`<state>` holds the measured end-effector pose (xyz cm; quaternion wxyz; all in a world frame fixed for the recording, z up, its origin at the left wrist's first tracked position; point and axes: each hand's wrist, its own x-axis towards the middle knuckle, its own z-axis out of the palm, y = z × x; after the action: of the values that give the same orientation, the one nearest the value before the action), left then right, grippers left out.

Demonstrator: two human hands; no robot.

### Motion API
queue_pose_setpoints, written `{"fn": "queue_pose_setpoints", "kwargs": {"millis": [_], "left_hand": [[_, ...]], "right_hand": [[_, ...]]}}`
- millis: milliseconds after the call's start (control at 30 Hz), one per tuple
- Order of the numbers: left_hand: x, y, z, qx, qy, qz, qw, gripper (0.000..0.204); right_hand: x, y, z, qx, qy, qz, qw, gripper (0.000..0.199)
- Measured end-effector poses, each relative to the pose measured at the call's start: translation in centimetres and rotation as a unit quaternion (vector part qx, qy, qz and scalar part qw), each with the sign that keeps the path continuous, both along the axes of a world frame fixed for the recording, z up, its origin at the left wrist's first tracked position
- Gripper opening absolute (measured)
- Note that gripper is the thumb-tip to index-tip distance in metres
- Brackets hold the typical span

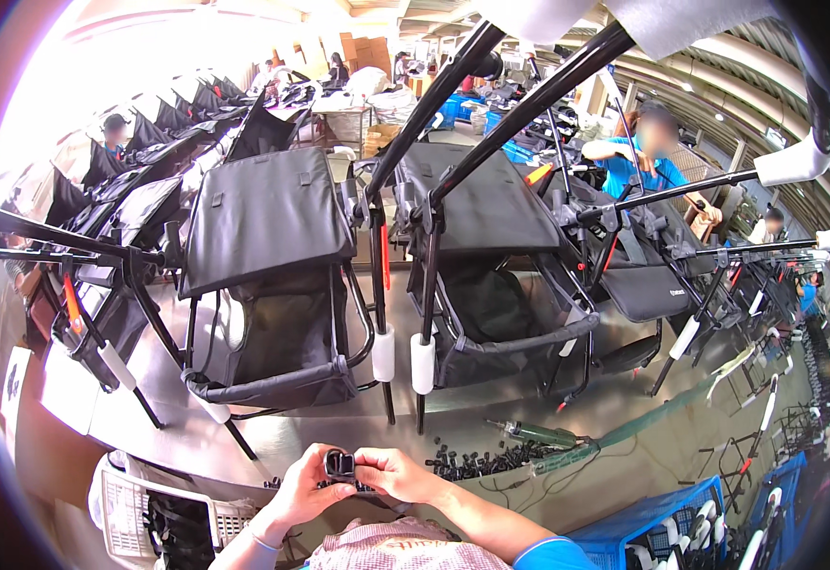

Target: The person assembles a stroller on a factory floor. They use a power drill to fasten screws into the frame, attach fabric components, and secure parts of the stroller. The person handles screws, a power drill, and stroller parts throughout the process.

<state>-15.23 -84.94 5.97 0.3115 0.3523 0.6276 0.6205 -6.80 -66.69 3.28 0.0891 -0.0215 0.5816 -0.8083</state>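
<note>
Close to my body at the table's near edge, a small black plastic fitting (340, 465) is held between both hands. My left hand (303, 489) grips it from the left, thumb beneath it. My right hand (392, 473) pinches it from the right. Just right of my hands lies a loose pile of small black parts (491, 462) on the metal table (301, 427). Beyond them stand two black stroller frames, the left with a fabric seat panel (267, 218) and the right with a similar panel (477, 199).
A green power screwdriver (540, 433) with a cable lies right of the parts. A white basket (122, 518) holds black items at lower left; a blue crate (614, 554) stands at lower right. Another person (619, 171) in blue works at the far right. White-sleeved tubes (384, 353) stick down.
</note>
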Motion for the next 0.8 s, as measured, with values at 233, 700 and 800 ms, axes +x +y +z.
{"fn": "queue_pose_setpoints", "kwargs": {"millis": [233, 700, 800], "left_hand": [[-2.0, -1.5, -0.8, -0.080, -0.222, -0.244, 0.941, 0.049], [-1.8, -1.7, -0.8, -0.242, -0.076, -0.180, 0.950, 0.024], [-2.8, -7.2, -1.4, -0.271, -0.112, -0.060, 0.954, 0.019]], "right_hand": [[2.2, 2.9, 1.2, -0.094, -0.021, 0.117, 0.988, 0.015], [5.7, 10.1, 2.7, 0.043, -0.040, 0.009, 0.998, 0.012], [7.0, 14.6, 1.9, -0.046, -0.049, -0.144, 0.987, 0.018]]}}
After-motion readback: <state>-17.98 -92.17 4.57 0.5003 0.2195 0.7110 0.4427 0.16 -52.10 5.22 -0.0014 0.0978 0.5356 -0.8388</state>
